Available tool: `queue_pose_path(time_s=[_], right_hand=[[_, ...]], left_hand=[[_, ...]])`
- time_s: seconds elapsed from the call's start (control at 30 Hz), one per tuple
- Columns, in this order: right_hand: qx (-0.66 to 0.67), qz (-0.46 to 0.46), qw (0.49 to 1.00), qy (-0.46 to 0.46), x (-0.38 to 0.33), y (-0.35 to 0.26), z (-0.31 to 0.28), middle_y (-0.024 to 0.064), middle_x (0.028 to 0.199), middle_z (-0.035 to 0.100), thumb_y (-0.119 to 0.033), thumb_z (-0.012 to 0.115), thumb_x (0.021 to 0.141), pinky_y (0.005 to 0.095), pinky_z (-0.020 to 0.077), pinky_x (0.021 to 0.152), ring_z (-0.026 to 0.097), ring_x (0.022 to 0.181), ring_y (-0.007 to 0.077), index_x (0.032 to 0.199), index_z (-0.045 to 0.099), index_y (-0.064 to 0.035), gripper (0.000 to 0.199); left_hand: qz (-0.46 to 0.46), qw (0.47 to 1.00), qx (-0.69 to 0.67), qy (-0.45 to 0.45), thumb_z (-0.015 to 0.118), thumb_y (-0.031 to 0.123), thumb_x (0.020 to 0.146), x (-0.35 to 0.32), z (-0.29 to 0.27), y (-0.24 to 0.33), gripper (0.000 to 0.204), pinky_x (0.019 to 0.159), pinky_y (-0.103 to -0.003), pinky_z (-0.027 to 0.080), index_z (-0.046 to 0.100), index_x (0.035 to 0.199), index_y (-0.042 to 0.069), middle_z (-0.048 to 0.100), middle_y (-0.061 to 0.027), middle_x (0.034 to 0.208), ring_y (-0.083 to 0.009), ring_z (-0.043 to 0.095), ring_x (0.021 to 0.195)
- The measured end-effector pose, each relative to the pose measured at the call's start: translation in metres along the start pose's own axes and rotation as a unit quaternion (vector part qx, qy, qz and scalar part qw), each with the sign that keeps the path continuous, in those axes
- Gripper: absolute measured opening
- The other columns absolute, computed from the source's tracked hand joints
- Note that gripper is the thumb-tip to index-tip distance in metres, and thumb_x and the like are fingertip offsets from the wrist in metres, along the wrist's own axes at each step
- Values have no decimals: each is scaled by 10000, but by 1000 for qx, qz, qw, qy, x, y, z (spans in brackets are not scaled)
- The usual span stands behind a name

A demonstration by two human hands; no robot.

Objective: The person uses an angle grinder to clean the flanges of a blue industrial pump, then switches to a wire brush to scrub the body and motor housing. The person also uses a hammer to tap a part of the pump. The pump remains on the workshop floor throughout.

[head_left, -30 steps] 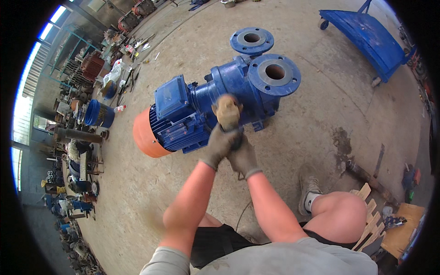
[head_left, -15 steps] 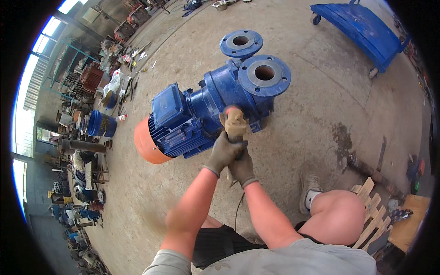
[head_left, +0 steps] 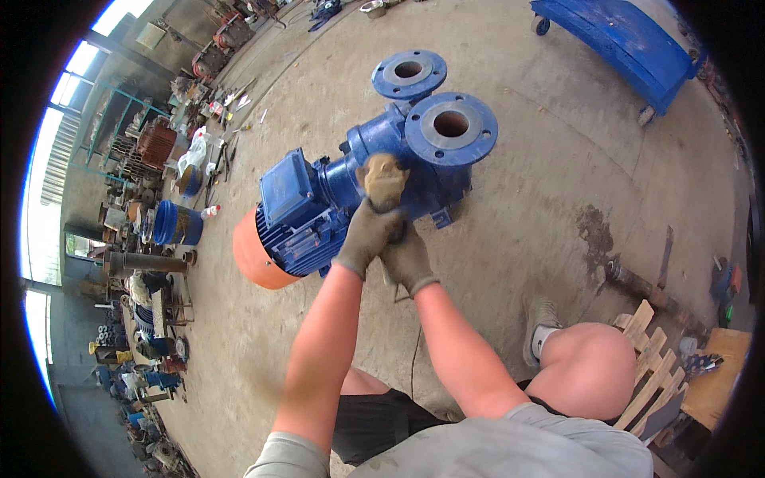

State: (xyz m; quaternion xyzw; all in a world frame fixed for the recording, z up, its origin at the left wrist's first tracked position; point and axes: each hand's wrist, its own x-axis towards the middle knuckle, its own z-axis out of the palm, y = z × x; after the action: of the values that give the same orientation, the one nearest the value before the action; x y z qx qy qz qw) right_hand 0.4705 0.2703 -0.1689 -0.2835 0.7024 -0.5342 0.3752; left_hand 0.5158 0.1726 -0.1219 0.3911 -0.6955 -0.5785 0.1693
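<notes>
A blue pump (head_left: 374, 135) with a finned electric motor (head_left: 309, 239) lies on the concrete floor in front of me. Two round flanges with bolt holes, a near flange (head_left: 476, 129) and a far flange (head_left: 408, 73), top its right end; an orange fan cover (head_left: 256, 256) closes the left end. Both gloved hands grip a dusty tan, corded power tool that looks like an angle grinder (head_left: 384, 182). My left hand (head_left: 365, 235) wraps its front, and my right hand (head_left: 409, 259) closes round it just behind. The tool's head overlaps the pump's middle; its working tip is hidden.
A blue flat cart (head_left: 617, 44) on wheels stands far right. Along the left lie a blue bucket (head_left: 177, 223), a thick pipe (head_left: 147, 261) and many machine parts. A wooden pallet (head_left: 653, 370) and a rusty shaft (head_left: 645, 295) are near my right knee. The tool's cord (head_left: 415, 358) trails toward me.
Both hands have carried the tool left and slightly farther away along the pump, from its lower side toward its middle. The whole view has shifted slightly.
</notes>
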Motion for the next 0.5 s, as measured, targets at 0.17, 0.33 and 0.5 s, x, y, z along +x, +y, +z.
queue_pose_path(time_s=[0.17, 0.33, 0.5], right_hand=[[50, 40, 998, 25, 14, -1, 3, 279, 1335, 648, -441, 737, 882, 454, 517, 1030, 625, 1255, 434, 1405, 477, -1, 732], [-13, 12, 1000, -6, 9, -4, 2, 299, 1277, 664, -463, 713, 880, 503, 517, 1021, 631, 1208, 471, 1342, 526, 11, 687], [84, -3, 996, 25, 19, -18, 4, 275, 1347, 643, -422, 730, 885, 453, 508, 1045, 616, 1280, 418, 1394, 508, 8, 703]], left_hand=[[16, 997, 35, -63, 777, 144, 859, 8, -2, 20, 544, 954, -338, 542, 602, 1337, -45, 703, -140, 1255, -216, 688, 1103], [41, 999, 3, 8, 737, 130, 912, -4, -2, 19, 482, 898, -323, 554, 593, 1336, -47, 697, -96, 1166, -180, 674, 1004], [-37, 996, 27, -76, 731, 141, 922, 20, -10, 24, 469, 889, -322, 558, 597, 1332, -44, 696, -80, 1147, -158, 664, 971]])
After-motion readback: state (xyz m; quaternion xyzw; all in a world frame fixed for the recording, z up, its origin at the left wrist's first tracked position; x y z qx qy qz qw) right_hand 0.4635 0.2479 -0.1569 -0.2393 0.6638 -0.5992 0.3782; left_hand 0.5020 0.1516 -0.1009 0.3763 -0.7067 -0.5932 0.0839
